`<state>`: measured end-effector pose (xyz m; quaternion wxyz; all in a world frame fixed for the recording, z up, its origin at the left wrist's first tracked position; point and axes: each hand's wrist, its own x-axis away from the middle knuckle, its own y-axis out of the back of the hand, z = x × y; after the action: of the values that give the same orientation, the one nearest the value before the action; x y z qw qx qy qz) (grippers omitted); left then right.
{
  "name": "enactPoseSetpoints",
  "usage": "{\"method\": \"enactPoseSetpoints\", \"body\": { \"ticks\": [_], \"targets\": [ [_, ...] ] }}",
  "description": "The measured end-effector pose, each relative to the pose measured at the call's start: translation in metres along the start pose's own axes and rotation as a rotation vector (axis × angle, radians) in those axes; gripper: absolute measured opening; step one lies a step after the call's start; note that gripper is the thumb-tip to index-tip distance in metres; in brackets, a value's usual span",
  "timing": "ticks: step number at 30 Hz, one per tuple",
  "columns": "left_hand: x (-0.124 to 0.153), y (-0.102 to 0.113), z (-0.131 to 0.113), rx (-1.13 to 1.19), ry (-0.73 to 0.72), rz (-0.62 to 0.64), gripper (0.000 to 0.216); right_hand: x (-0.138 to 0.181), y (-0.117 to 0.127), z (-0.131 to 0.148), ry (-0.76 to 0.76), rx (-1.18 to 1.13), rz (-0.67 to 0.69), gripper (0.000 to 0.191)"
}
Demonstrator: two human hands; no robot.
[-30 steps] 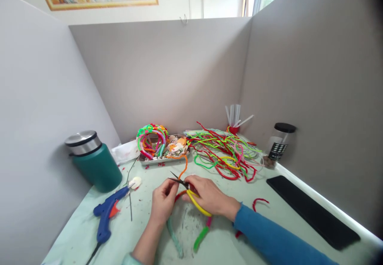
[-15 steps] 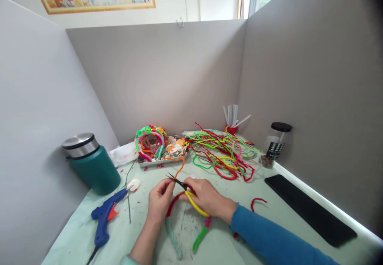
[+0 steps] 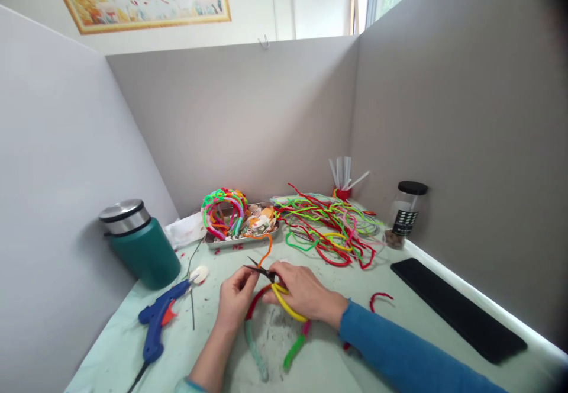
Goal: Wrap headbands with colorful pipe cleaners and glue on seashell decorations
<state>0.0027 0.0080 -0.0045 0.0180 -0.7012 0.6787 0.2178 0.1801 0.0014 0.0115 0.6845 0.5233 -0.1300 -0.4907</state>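
Note:
My right hand [image 3: 306,292] is closed around scissors [image 3: 284,303] with yellow handles and dark blades. The blades are parted, close to the left fingertips, at the lower end of an orange pipe cleaner [image 3: 267,250]. My left hand [image 3: 235,298] pinches at that lower end, with thumb and forefinger together. Below both hands lies an arched headband [image 3: 254,345] wrapped in pipe cleaner: red and pale teal on its left side, pink and green on its right. The top of the arch is partly hidden by my hands and the scissors.
At left are a blue glue gun [image 3: 155,328] and a green bottle [image 3: 146,251]. Behind, a metal tray [image 3: 242,240] holds wrapped headbands and small pieces, beside a pipe cleaner pile [image 3: 328,227]. To the right are a jar [image 3: 404,215] and a black slab [image 3: 461,310]. Grey partitions [image 3: 239,121] enclose the table.
The scissor blades have parted a little wider near the left fingertips. Both hands stay almost where they were, and the view has shifted slightly.

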Motion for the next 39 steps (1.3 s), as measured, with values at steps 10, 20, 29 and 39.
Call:
{"method": "enactPoseSetpoints", "body": {
  "ticks": [10,20,29,39],
  "targets": [
    [-0.004,0.001,0.003,-0.066,0.023,-0.031,0.02,0.0,-0.003,-0.002,-0.017,-0.003,-0.025,0.035],
    [-0.007,-0.003,0.005,0.097,0.217,-0.058,0.031,-0.007,-0.001,-0.019,-0.174,0.017,-0.037,0.038],
    [-0.008,-0.005,0.008,0.461,0.333,-0.015,0.036,-0.007,-0.003,-0.025,-0.055,-0.046,-0.047,0.044],
    [-0.003,-0.01,0.005,0.31,0.279,0.025,0.027,-0.007,-0.005,-0.012,-0.001,0.063,0.038,0.04]
  ]
}}
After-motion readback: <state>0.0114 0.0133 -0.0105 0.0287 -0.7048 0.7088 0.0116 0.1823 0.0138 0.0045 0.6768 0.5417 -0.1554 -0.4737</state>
